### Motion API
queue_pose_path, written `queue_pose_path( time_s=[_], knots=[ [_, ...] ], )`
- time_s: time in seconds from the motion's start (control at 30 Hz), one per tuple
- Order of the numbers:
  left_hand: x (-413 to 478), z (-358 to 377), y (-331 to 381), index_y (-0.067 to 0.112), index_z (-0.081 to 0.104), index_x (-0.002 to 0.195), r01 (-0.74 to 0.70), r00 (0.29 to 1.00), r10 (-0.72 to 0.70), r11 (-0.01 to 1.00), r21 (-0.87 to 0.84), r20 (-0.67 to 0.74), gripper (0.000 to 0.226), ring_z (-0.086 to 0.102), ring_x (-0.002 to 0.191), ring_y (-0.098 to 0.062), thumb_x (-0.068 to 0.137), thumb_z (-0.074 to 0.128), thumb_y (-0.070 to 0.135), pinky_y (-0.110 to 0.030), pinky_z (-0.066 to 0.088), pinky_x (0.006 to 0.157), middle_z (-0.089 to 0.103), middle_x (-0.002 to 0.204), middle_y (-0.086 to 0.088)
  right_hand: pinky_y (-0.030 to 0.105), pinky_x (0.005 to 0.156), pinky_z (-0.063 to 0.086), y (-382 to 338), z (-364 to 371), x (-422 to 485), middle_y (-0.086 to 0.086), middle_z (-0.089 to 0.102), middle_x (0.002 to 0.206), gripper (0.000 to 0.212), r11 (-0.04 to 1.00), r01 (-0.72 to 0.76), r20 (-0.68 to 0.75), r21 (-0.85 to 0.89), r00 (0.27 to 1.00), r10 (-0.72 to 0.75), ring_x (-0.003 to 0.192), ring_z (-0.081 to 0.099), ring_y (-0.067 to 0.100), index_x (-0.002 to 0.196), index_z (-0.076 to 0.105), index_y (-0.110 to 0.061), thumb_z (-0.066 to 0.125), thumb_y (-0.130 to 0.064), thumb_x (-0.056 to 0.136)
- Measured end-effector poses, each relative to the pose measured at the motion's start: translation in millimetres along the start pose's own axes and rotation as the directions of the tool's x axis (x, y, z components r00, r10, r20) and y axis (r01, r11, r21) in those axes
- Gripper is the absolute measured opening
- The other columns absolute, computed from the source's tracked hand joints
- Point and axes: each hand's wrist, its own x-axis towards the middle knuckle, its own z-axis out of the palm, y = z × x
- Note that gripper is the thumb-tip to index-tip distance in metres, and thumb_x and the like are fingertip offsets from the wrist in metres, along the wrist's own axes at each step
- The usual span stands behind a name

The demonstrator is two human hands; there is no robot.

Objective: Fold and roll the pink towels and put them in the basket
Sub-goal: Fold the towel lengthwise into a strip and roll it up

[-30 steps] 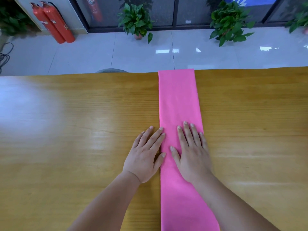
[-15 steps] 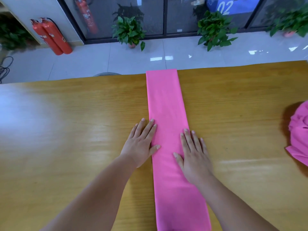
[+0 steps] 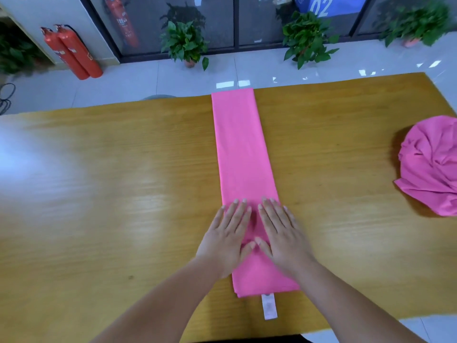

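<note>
a: where's the towel sitting?
b: the folded pink towel (image 3: 243,157) lies as a long narrow strip on the wooden table (image 3: 111,194), running from the far edge towards the near one. its near end stops short of the near edge, and a white label (image 3: 269,306) sticks out from it there
a: and the hands?
b: both flat on the strip's near part, fingers straight and pointing far. the left hand (image 3: 226,240) covers the strip's left edge, partly on the wood; the right hand (image 3: 284,237) lies over its right side. the thumbs almost meet in the middle — neither hand grips anything
a: anything else on the table?
b: a second pink towel (image 3: 432,167), crumpled in a heap at the right — well apart from the strip
a: beyond the table?
b: tiled floor (image 3: 123,82), two red fire extinguishers (image 3: 74,53) far left, potted plants (image 3: 185,43) along a glass wall (image 3: 222,21)
</note>
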Motion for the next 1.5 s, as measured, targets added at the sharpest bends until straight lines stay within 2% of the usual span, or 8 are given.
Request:
queue_pose_path(
  time_s=[0.1, 0.3, 0.6, 0.73, 1.0, 1.1, 1.23, 1.5],
  knots=[
    [-37, 15, -2, 0.016, -0.007, 0.166, -0.077, 0.995, 0.077, 0.997, 0.009, 0.056, 0.091, -0.018, 0.16, -0.021, 0.103, 0.018, 0.076, -0.053, 0.008, 0.129, -0.016, 0.174, -0.003, 0.049, 0.129, 0.011, -2, 8, -43, 0.0, -0.013, 0.175, 0.083, 0.999, 0.044, 0.07, 0.025, 0.996, -0.046, 0.16, -0.013, 0.017, 0.167, -0.003, -0.015, 0.022, -0.067, 0.107],
    [-46, 9, 14, 0.014, -0.016, 0.164, -0.119, 0.992, 0.115, 0.989, 0.09, 0.054, 0.093, -0.028, 0.157, -0.024, 0.101, 0.006, 0.078, -0.053, -0.006, 0.129, -0.024, 0.171, -0.008, 0.048, 0.127, 0.007, -8, 3, -57, 0.006, -0.016, 0.174, 0.086, 0.998, 0.024, 0.07, -0.064, 0.997, -0.02, 0.16, -0.015, 0.021, 0.166, -0.005, -0.01, 0.021, -0.067, 0.107],
    [-96, 19, 36, 0.018, -0.02, 0.163, -0.163, 0.982, 0.146, 0.976, 0.144, 0.116, 0.075, -0.029, 0.156, -0.027, 0.109, 0.012, 0.059, -0.053, -0.007, 0.129, -0.027, 0.17, -0.005, 0.045, 0.127, -0.003, -6, 12, -130, -0.003, -0.032, 0.169, 0.088, 0.996, 0.085, 0.154, -0.013, 0.985, -0.082, 0.156, -0.03, 0.018, 0.162, -0.023, -0.019, 0.006, -0.076, 0.103],
    [-133, 37, 41, 0.015, 0.005, 0.167, -0.133, 0.99, 0.128, 0.988, 0.082, 0.057, 0.066, -0.008, 0.161, -0.027, 0.112, 0.019, 0.049, -0.051, 0.015, 0.129, -0.007, 0.175, -0.005, 0.047, 0.126, 0.005, -4, 12, -147, -0.003, -0.02, 0.173, 0.086, 0.99, 0.142, 0.092, -0.027, 0.986, -0.139, 0.16, -0.018, 0.022, 0.166, -0.009, -0.017, 0.015, -0.073, 0.105],
    [-191, 47, 82, 0.018, 0.028, 0.165, 0.021, 1.0, -0.022, 0.996, 0.082, 0.015, 0.074, 0.021, 0.158, -0.026, 0.101, 0.035, 0.056, -0.044, 0.021, 0.123, 0.017, 0.174, 0.0, 0.049, 0.125, 0.009, 5, 40, -197, -0.005, -0.006, 0.176, 0.077, 0.981, 0.194, 0.017, -0.025, 0.981, -0.194, 0.162, -0.004, 0.025, 0.168, 0.002, -0.021, 0.023, -0.065, 0.108],
    [-191, 43, 94, 0.018, 0.051, 0.153, 0.039, 0.999, -0.039, 0.995, 0.094, 0.004, 0.068, 0.048, 0.143, -0.027, 0.093, 0.052, 0.05, -0.044, 0.037, 0.117, 0.045, 0.161, 0.0, 0.05, 0.125, 0.021, 9, 43, -200, -0.001, 0.018, 0.173, 0.071, 0.978, 0.203, -0.02, -0.05, 0.979, -0.205, 0.16, 0.014, 0.026, 0.166, 0.023, -0.02, 0.035, -0.058, 0.108],
    [-194, 42, 111, 0.012, 0.066, 0.136, 0.047, 0.998, -0.041, 0.993, 0.107, -0.054, 0.071, 0.06, 0.122, -0.03, 0.069, 0.086, 0.023, -0.044, 0.054, 0.103, 0.062, 0.14, -0.003, 0.044, 0.112, 0.038, 8, 44, -203, -0.003, 0.05, 0.152, 0.058, 0.973, 0.225, -0.101, -0.054, 0.968, -0.23, 0.141, 0.043, 0.026, 0.152, 0.05, -0.018, 0.054, -0.05, 0.103],
    [-190, 60, 119, 0.019, 0.064, 0.093, 0.052, 0.933, -0.011, 0.993, 0.105, -0.36, 0.038, 0.052, 0.083, -0.022, 0.067, 0.066, -0.009, -0.033, 0.039, 0.08, 0.057, 0.093, 0.006, 0.037, 0.084, 0.045, 13, 50, -213, -0.014, 0.067, 0.131, 0.051, 0.962, 0.274, -0.351, -0.014, 0.899, -0.262, 0.1, 0.059, 0.02, 0.129, 0.072, -0.025, 0.088, -0.03, 0.08]
  ],
)
